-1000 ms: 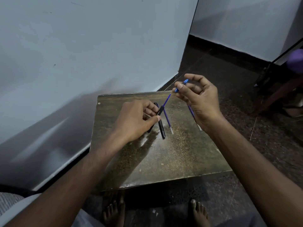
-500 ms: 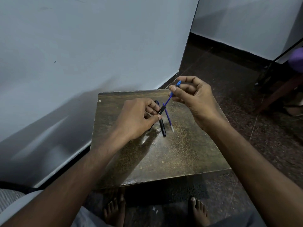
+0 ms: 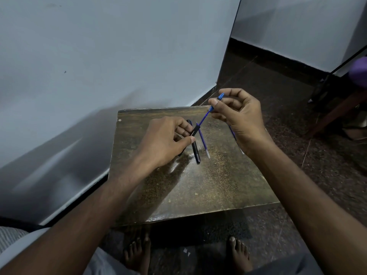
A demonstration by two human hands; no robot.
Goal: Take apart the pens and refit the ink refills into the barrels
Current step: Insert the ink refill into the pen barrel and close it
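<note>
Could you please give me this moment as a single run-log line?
left hand grips black barrel | right hand pinches blue refill, end in barrel mouth | on table: black pen, loose refill

Left hand (image 3: 166, 140) curled, pinching; right hand (image 3: 239, 113) raised, pinching.

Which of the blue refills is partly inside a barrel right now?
The blue refill pinched by the right hand: its lower end enters the black barrel the left hand holds. The other refill lies loose on the table.
</note>
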